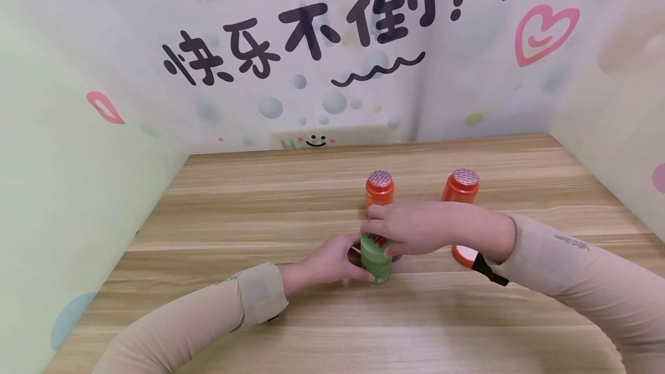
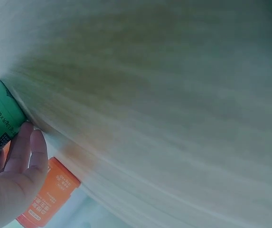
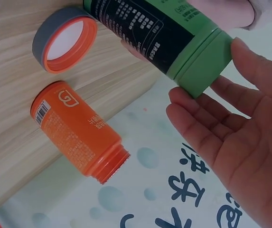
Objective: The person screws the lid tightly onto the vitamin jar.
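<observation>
A green bottle (image 1: 376, 267) with a dark label stands on the wooden table between the two hands. My left hand (image 1: 336, 260) grips its body low down, thumb on the near side. In the left wrist view, its fingers curl against the green bottle (image 2: 2, 121). Over the bottle's top is my right hand (image 1: 418, 227). The right wrist view shows that hand (image 3: 235, 123) with thumb and fingers on opposite sides of the green lid (image 3: 201, 64), which sits on the bottle.
Two lidless orange bottles stand farther back, one behind the hands (image 1: 380, 189) and one to the right (image 1: 461, 184), both with patterned seals on top. An upturned orange lid (image 1: 464, 254) lies near the right wrist. Beside the green bottle lies a grey lid with an orange inside (image 3: 43, 40).
</observation>
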The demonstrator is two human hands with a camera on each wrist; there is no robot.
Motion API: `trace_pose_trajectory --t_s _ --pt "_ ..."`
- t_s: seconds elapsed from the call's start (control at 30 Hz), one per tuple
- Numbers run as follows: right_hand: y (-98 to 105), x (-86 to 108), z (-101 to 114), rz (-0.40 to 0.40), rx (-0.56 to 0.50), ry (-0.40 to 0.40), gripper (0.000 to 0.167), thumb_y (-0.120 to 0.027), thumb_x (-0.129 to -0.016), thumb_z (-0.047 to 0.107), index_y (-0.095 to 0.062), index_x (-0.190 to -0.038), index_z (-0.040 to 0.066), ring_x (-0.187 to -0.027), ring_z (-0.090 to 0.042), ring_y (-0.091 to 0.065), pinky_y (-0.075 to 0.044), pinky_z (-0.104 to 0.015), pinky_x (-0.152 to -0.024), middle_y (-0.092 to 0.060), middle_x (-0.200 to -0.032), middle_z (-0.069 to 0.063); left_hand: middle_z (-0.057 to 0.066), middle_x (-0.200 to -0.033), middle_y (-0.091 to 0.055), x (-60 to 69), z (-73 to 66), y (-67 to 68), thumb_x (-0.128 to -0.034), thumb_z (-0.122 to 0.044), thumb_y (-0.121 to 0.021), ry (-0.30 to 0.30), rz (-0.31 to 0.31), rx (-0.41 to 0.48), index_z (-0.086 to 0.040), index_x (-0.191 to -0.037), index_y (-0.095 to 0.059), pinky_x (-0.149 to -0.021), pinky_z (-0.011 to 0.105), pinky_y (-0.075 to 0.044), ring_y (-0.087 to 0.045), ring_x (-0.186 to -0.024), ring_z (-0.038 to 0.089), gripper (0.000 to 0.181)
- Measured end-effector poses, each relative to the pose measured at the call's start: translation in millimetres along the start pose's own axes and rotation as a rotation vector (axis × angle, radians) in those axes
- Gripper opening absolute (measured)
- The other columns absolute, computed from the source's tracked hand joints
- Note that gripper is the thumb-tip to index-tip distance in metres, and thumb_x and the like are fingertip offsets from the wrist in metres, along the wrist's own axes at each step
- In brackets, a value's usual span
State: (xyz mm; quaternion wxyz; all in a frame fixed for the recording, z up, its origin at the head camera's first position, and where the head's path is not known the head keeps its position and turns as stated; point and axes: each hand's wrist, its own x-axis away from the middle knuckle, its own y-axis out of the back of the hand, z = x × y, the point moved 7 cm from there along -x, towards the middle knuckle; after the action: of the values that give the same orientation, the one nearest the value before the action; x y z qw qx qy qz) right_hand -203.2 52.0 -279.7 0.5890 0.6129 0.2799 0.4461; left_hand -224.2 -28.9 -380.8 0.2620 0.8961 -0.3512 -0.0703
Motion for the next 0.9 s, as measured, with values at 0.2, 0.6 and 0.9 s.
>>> trace_pose_trajectory --t_s 0.2,0.6,0.9 --pt "-1 -0.5 0 -0.002 -0.019 -0.007 0.04 -0.065 -0.085 0.023 -0.053 -0.12 0.011 -0.082 -0.009 -0.05 -0.047 -0.025 -0.075 -0.046 -0.098 0.003 0.002 -0.111 -0.06 0.7 0.5 -0.1 -0.0716 -0.009 -0.078 0.014 0.004 -0.009 -0.009 -0.121 -0.052 -0.079 0.017 -0.048 -0.059 -0.095 0.011 0.056" --pt "-1 0.4 -3 -0.017 -0.073 -0.017 0.044 -0.066 -0.084 0.024 -0.052 -0.123 0.008 -0.092 -0.011 -0.052 -0.048 -0.026 -0.08 -0.051 -0.107 0.001 0.005 -0.107 -0.062 0.6 0.0 0.4 -0.0702 -0.01 -0.079 0.017 -0.005 -0.011 -0.005 -0.116 -0.054 -0.079 0.02 -0.049 -0.06 -0.094 0.014 0.052" --pt "-3 12.4 -27 -0.072 -0.208 -0.094 0.06 -0.067 -0.083 0.028 -0.043 -0.133 0.005 -0.123 -0.024 -0.043 -0.041 -0.041 -0.098 -0.047 -0.133 -0.008 -0.001 -0.108 -0.061 1.6 0.7 5.2 -0.0693 -0.012 -0.08 0.036 -0.016 0.022 -0.011 -0.119 -0.054 -0.08 0.023 -0.05 -0.058 -0.093 0.01 0.056"
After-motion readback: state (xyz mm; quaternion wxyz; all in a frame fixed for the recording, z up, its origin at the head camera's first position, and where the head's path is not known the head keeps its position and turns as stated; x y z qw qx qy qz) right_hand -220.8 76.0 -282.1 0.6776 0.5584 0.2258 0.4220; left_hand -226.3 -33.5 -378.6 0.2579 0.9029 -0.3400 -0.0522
